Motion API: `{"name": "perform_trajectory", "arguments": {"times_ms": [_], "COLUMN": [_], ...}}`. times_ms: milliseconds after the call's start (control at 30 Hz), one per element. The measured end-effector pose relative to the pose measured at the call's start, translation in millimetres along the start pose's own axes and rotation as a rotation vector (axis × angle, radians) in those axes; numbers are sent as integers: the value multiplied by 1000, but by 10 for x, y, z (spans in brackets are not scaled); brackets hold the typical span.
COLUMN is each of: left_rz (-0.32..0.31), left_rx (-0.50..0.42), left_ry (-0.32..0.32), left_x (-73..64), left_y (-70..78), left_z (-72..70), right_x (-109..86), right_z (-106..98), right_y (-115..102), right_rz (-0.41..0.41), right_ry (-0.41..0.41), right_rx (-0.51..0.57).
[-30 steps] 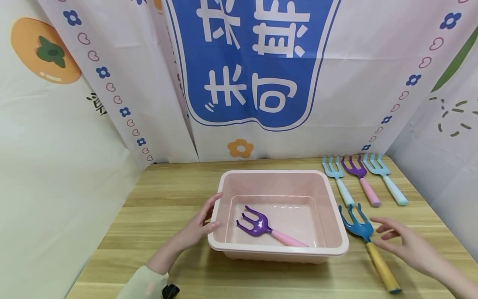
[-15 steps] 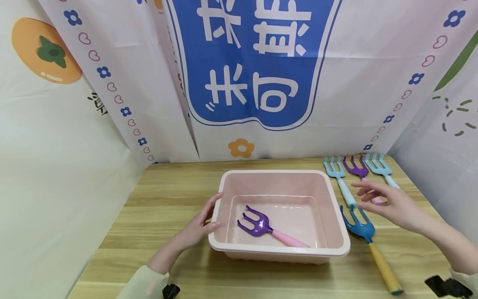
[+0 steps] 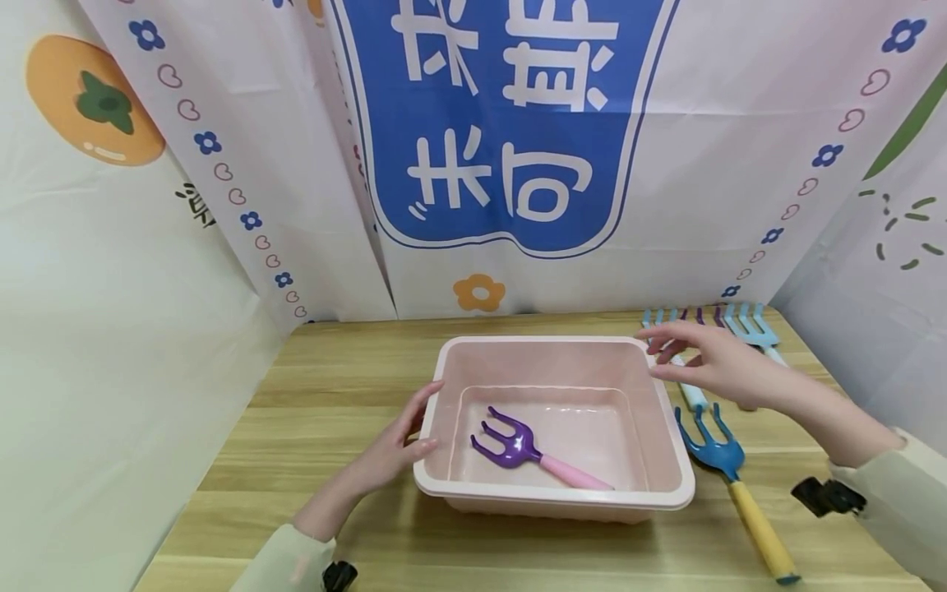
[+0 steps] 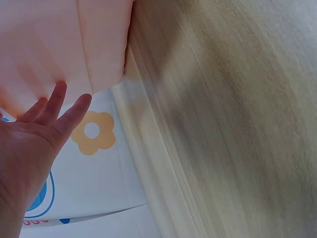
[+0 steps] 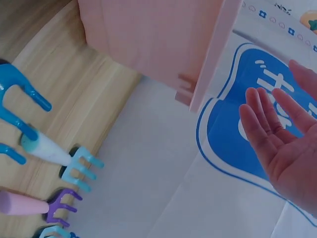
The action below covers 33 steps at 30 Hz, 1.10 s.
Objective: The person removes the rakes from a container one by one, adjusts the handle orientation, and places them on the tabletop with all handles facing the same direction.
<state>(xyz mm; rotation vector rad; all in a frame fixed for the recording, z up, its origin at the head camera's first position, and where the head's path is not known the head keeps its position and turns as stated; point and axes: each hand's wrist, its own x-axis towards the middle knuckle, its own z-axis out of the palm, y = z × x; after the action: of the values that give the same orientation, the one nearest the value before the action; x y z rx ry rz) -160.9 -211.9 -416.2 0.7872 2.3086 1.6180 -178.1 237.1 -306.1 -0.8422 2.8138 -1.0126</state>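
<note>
A pink plastic basin (image 3: 547, 494) stands on the wooden table, holding a purple hand fork (image 3: 515, 446) with a pink handle. At the basin's left side is my left hand (image 3: 392, 454), thumb by the rim. In the left wrist view its extended fingers (image 4: 55, 101) lie against the outer wall. My right hand (image 3: 710, 362) hovers at the back right corner of the basin, fingers relaxed and holding nothing. Partly hidden beneath it are a light blue hand fork (image 3: 694, 398) and a second purple one (image 5: 59, 206).
Another light blue hand fork (image 3: 756, 329) lies at the back right. Closer to the front, a dark blue fork (image 3: 762, 533) with a yellow handle lies right of the basin. Printed white cloth (image 3: 414, 288) rises behind the table and at both sides.
My right hand has moved from beside the dark blue fork, up over the back forks, then left to the basin's corner. The left hand stays at the basin.
</note>
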Motion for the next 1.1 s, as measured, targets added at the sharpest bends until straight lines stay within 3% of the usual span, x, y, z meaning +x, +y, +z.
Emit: {"name": "perform_trajectory", "arguments": {"times_ms": [200, 500, 667, 900, 1100], "left_rz": [-6, -3, -1, -4, -10], "left_rx": [-4, -11, -14, -5, 4], "left_ry": [-3, -9, -11, -5, -2], "left_x": [2, 3, 0, 2, 5], "left_y": [-3, -19, -21, -19, -18], "left_z": [-1, -7, -7, 0, 0], "right_x": [254, 530, 568, 567, 574], "right_z": [114, 436, 656, 915, 1048], "right_y": [-52, 13, -4, -25, -53], "right_rz": [-7, -138, -227, -194, -190], "right_ry": [-99, -198, -264, -427, -506], "right_rx": [38, 87, 125, 165, 134]}}
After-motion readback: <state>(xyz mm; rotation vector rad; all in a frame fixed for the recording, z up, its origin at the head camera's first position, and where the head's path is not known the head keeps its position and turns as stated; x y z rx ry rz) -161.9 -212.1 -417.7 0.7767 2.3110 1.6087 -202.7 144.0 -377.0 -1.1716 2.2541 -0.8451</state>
